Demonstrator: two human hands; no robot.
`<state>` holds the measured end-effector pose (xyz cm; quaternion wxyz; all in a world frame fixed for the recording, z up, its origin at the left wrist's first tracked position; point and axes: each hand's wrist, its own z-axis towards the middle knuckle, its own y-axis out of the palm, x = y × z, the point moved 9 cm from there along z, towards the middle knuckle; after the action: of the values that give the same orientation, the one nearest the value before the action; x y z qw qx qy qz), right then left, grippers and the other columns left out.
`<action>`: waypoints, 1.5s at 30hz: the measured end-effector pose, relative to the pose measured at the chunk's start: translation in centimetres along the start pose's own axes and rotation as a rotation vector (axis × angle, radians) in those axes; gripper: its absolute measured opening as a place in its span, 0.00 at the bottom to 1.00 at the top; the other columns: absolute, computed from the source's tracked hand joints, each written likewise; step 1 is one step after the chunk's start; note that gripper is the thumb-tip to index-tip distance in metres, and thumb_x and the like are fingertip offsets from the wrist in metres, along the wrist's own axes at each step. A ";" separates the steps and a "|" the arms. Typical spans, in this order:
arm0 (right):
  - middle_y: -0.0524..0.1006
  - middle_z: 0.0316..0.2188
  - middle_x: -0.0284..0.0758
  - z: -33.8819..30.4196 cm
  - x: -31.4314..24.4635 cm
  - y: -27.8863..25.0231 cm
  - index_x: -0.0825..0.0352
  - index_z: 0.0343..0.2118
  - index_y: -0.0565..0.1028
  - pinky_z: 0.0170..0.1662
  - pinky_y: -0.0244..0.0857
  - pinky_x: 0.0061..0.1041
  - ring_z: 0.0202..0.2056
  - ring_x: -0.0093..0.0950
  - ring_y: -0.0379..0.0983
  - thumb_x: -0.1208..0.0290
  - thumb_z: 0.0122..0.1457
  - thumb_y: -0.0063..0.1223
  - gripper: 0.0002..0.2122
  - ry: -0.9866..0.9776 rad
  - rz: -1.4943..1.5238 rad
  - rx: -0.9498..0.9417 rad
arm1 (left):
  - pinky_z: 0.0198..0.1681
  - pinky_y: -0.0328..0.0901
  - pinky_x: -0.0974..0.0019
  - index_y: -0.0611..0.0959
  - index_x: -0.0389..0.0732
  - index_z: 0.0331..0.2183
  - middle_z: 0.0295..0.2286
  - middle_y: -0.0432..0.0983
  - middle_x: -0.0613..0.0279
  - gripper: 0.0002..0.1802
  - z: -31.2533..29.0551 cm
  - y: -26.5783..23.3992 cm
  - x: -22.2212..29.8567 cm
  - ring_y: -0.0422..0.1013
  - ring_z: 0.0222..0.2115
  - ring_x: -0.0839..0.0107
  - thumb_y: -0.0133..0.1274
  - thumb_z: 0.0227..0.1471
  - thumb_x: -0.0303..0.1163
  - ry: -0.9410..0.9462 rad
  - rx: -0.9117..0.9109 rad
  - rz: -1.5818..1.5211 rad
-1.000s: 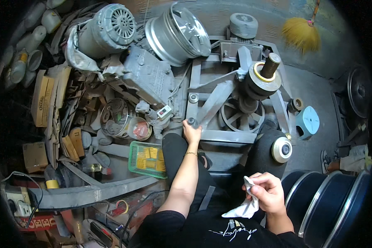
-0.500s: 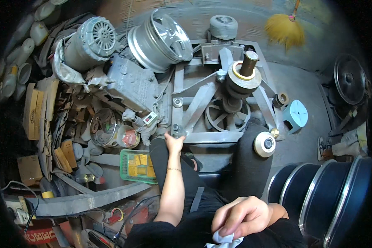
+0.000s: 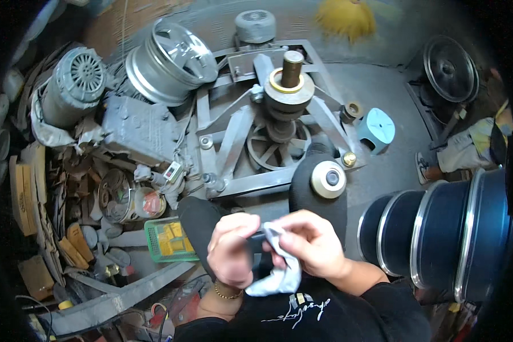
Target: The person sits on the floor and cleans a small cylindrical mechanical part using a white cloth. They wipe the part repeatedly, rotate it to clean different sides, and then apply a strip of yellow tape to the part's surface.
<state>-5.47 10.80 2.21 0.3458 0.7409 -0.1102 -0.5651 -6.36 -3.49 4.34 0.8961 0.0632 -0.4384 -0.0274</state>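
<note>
Left hand (image 3: 231,248) curled, blurred; right hand (image 3: 316,244) beside it, pinching white cloth (image 3: 278,279)

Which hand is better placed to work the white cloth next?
Probably the right hand: it grips the white cloth. The left hand is close by, but blurred, so its hold is unclear.

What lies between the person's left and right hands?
In the head view, a white cloth and a small dark piece, kind unclear, lie between the left hand and right hand.
</note>
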 end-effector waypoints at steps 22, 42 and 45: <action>0.75 0.36 0.32 1.0 -0.2 -2.5 0.70 0.43 0.71 0.39 0.67 0.18 0.35 0.16 0.71 0.76 0.62 0.56 0.09 -0.295 -0.548 0.187 | 0.42 0.68 0.71 0.75 0.30 0.41 0.42 0.76 0.48 0.07 -1.0 1.6 -4.3 0.74 0.38 0.71 0.49 0.62 0.24 -0.412 -0.027 -0.055; 0.77 0.33 0.38 0.5 -3.1 -2.6 0.73 0.36 0.77 0.40 0.66 0.22 0.35 0.25 0.73 0.79 0.63 0.51 0.05 -0.383 -0.738 0.255 | 0.36 0.64 0.76 0.74 0.31 0.50 0.34 0.75 0.61 0.17 -4.6 2.3 -4.7 0.69 0.32 0.82 0.53 0.60 0.25 -0.830 -0.280 -0.386; 0.77 0.33 0.39 0.0 -3.0 -3.1 0.73 0.36 0.77 0.40 0.66 0.23 0.34 0.26 0.73 0.78 0.62 0.52 0.04 -0.326 -0.724 0.263 | 0.39 0.64 0.77 0.76 0.30 0.50 0.37 0.75 0.63 0.19 -4.7 2.4 -4.3 0.69 0.35 0.82 0.57 0.56 0.21 -0.836 -0.282 -0.399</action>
<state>-7.18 14.72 2.56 0.0055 0.6706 0.0330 -0.7411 -5.35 -0.22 -1.56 0.6202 0.0074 -0.7323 -0.2810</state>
